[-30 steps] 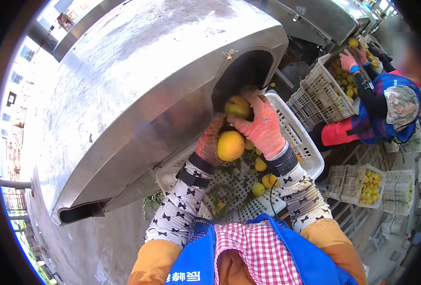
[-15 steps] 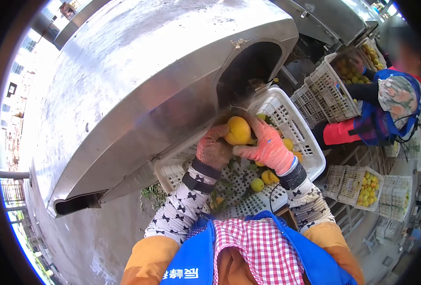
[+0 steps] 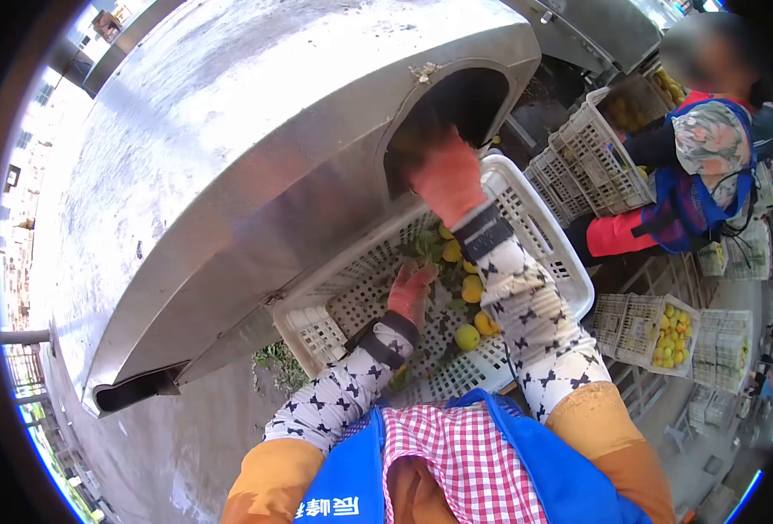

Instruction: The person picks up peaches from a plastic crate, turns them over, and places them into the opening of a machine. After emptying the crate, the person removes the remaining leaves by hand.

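Observation:
My right hand (image 3: 450, 177), in a pinkish glove, reaches to the dark opening (image 3: 482, 100) of the metal machine; its fingers are blurred and dark, so what it may hold is hidden. Lower down, my left hand (image 3: 412, 293), also gloved, is inside the white basket (image 3: 548, 223), beside green leaves (image 3: 430, 244). Its fingers point up toward the leaves, and whether they grip anything is unclear. Several yellow fruits (image 3: 472, 289) and a greenish one (image 3: 467, 337) lie in the basket to the right of my left hand.
The big curved metal housing (image 3: 255, 183) fills the left and centre. At the right, a person in a blue vest (image 3: 679, 205) works by a crate (image 3: 600, 162) of fruit. More crates (image 3: 644, 336) stand farther down. Leaves (image 3: 277, 367) lie on the floor by the basket.
My right hand has moved up to the opening. My left hand has dropped into the basket. The large yellow fruit that was between my hands is no longer visible there.

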Demonstrator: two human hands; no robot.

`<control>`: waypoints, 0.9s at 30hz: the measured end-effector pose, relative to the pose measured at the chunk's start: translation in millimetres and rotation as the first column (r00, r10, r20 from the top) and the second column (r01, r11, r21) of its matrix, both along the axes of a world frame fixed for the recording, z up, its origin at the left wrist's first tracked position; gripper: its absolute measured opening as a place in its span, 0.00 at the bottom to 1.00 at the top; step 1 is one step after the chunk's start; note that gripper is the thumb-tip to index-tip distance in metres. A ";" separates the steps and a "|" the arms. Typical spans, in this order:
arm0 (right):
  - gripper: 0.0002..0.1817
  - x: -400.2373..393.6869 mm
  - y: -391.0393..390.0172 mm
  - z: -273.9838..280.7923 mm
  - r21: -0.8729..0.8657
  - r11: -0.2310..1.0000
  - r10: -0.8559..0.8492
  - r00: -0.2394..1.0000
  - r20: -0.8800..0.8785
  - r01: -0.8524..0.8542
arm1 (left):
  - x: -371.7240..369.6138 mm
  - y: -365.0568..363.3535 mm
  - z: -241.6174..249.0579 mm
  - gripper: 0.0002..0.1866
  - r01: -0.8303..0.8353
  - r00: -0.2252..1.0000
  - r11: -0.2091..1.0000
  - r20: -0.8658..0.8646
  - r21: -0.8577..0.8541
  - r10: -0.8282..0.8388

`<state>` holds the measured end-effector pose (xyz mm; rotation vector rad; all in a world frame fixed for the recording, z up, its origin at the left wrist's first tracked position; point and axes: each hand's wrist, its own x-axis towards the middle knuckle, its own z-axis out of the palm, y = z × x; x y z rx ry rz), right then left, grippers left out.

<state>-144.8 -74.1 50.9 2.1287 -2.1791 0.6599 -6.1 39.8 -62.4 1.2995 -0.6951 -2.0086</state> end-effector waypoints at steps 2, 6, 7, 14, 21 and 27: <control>0.38 -9.1 -8.6 -1.3 -0.204 0.979 0.030 0.990 0.137 -0.002 | -2.8 1.7 -40.3 0.31 0.171 0.969 0.984 0.191 -0.055 -0.157; 0.33 -45.2 51.9 23.2 -0.236 0.969 0.168 0.528 0.833 0.065 | -11.1 -7.5 -121.5 0.36 0.655 0.661 0.694 0.672 -0.299 -0.335; 0.28 -70.9 61.9 9.9 -0.194 0.979 0.124 0.589 0.799 0.056 | -17.8 -13.2 -109.5 0.37 0.804 0.513 0.487 0.812 -0.341 -0.278; 0.23 -119.4 123.7 -106.7 0.562 0.819 -0.213 0.971 0.106 0.118 | -106.8 -58.6 -120.8 0.41 0.994 -0.092 -0.059 0.996 0.092 0.004; 0.28 -103.7 97.0 -173.8 0.813 0.516 -0.149 0.963 -0.226 0.270 | -113.1 -45.5 -133.4 0.46 0.986 -0.100 -0.148 0.985 0.078 -0.144; 0.34 -125.8 104.1 -154.1 0.844 0.489 -0.489 0.732 0.475 -0.221 | -88.9 -37.3 -161.3 0.47 0.947 0.322 0.055 0.933 -0.318 -0.163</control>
